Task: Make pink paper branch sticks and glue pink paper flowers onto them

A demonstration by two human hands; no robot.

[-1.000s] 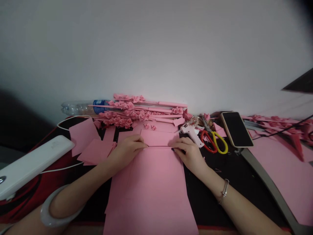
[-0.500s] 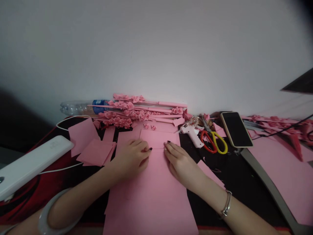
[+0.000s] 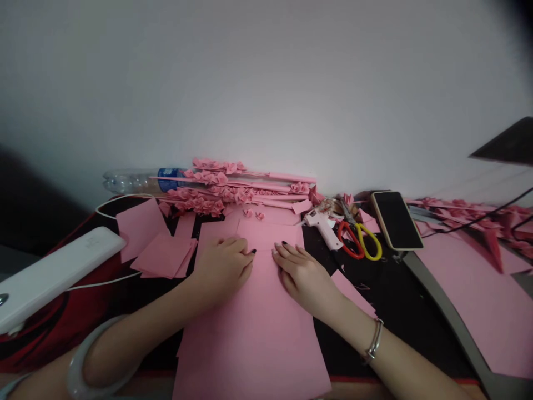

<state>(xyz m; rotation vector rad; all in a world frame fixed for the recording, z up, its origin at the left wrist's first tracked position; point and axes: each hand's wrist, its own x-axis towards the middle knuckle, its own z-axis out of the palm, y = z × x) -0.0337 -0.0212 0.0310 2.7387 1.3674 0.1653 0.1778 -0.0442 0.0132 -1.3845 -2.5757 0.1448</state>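
Note:
A pink paper sheet (image 3: 265, 234) with a straight crease or edge across it lies on larger pink sheets (image 3: 258, 347). My left hand (image 3: 225, 266) rests at its left side, fingers curled in and closed on the paper, the dark-nailed thumb pointing right. What sits under those fingers is hidden. My right hand (image 3: 306, 278) lies flatter on the right side, fingers stretched out and the tips pressing on the paper near that line. A narrow gap separates the two hands.
Pink paper flowers (image 3: 216, 194) line the wall beside a plastic bottle (image 3: 133, 180). To the right lie a glue gun (image 3: 323, 226), scissors (image 3: 360, 241) and a phone (image 3: 397, 220). Small pink squares (image 3: 160, 255) and a white cased device (image 3: 62, 275) are at left.
My right hand's fingers have spread and flattened further onto the paper, their tips slightly left of before. My left hand stays almost where it was. The view has shifted slightly.

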